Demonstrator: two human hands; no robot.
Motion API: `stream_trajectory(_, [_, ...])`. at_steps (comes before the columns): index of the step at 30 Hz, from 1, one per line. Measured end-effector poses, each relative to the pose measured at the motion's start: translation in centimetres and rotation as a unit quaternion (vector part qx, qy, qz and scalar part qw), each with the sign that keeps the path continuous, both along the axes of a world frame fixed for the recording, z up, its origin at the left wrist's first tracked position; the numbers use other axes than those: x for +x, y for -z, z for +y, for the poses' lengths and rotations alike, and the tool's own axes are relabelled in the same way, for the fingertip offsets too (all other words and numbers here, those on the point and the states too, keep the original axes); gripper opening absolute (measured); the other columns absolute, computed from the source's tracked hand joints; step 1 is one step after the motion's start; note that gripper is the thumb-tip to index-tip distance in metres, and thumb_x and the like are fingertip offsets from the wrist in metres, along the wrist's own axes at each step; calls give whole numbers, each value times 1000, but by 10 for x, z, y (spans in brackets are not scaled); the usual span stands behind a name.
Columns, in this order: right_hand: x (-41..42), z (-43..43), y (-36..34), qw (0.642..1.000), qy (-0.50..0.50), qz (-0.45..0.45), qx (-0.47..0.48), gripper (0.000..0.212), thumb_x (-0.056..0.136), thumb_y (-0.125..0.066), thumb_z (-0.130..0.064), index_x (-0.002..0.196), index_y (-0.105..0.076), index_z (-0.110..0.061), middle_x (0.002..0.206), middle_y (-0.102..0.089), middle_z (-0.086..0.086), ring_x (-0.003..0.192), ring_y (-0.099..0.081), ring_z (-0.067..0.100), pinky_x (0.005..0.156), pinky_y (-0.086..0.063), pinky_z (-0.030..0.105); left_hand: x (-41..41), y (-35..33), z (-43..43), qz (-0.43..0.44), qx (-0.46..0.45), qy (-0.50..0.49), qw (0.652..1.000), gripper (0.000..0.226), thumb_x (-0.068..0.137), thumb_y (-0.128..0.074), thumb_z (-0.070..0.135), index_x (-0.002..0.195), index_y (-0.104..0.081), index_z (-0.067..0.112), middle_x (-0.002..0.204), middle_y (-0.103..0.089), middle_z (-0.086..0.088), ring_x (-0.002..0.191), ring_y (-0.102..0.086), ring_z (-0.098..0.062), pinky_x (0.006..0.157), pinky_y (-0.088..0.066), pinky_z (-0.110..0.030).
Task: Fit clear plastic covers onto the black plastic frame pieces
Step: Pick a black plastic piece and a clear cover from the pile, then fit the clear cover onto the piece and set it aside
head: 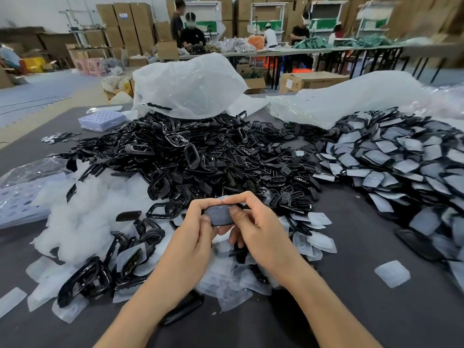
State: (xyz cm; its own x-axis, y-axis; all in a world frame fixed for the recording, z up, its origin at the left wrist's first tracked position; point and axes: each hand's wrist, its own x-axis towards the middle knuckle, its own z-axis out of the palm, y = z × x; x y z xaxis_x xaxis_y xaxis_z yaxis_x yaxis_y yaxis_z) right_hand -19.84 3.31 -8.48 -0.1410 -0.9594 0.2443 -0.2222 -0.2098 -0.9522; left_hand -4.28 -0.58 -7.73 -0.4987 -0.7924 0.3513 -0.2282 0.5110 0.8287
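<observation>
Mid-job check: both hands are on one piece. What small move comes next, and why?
Probably press the cover down around its edges. The left hand and right hand both pinch it against the black frame piece, thumbs on its face, so seating may be unfinished.

Above the dark grey flat desk (364,310) only two hands and two forearms of the person show. The left hand (193,237) and the right hand (263,232) are bare from the fingers (200,203) to the wrists. Both forearms are slim, smooth and uncovered as far as the near edge of the desk, where they run out of view. The thumbnails are cut short and plain, and the knuckles show light creases.
</observation>
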Motion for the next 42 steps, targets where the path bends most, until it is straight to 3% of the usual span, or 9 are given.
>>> stream_trajectory(3, [-1,6,-1,1000,6,11,15,21,107,-46,-25,109,-59,-41,80,-74,0,61,-63,7,57,-47,16,-2,3,-1,5,18,-25,1000,36,106,-35,20,108,-51,52,60,-47,8,56,-43,-13,57,-41,-39])
stream_trajectory(6, [-21,8,-9,998,56,-23,6,17,107,-46,-22,109,-59,-34,77,-75,2,58,-63,11,51,-45,18,-2,4,-1,46,40,-41,997,19,104,-37,39,111,-49,51,62,-47,2,61,-45,-27,57,-43,-31])
stream_trajectory(10, [-118,6,-57,956,242,-132,-102,15,107,-46,-18,117,-56,-24,75,-76,7,54,-64,14,46,-47,24,-4,4,0,57,51,-31,997,31,93,-36,50,111,-57,38,67,-53,-7,56,-50,-17,58,-46,-32])
stream_trajectory(16, [-225,33,-87,837,494,-213,-100,78,105,-53,-32,163,-2,-22,93,-69,16,52,-62,12,48,-49,23,-9,1,5,35,55,-18,998,27,100,-40,35,91,-65,39,66,-60,-6,54,-54,-13,52,-42,-21])
stream_trajectory(20, [-180,32,-52,896,416,-141,-65,58,107,-46,-26,159,-22,-27,90,-75,5,51,-64,11,47,-50,22,-3,1,7,-38,-14,5,999,20,91,-44,56,101,-60,50,80,-66,0,61,-59,-15,57,-45,-22])
stream_trajectory(24, [-96,13,-25,954,299,-18,-19,42,106,-45,-27,146,-42,-36,93,-75,-9,67,-68,9,58,-54,24,-7,15,15,-224,-244,76,940,42,85,-50,74,117,-59,48,111,-58,29,104,-51,6,84,-43,-18])
stream_trajectory(27, [-47,-4,-5,964,222,146,3,44,105,-46,-31,149,-42,-33,119,-68,-12,101,-59,0,88,-47,23,-14,24,13,-292,-358,49,885,60,79,-52,73,120,-68,33,127,-63,5,119,-54,-15,100,-35,-35])
stream_trajectory(32, [-21,-23,20,888,196,405,96,48,108,-34,-40,154,-36,-27,161,-35,0,150,-24,18,125,-10,38,-5,18,-11,-356,-310,-112,875,54,84,-56,56,127,-67,26,137,-59,-15,127,-56,-39,107,-42,-55])
stream_trajectory(42, [-30,-17,23,898,213,382,43,30,102,-50,-28,131,-58,-32,124,-60,-8,115,-52,16,102,-37,32,8,11,-19,-255,-240,-170,921,23,87,-72,34,109,-70,28,97,-71,16,89,-67,-14,81,-49,-36])
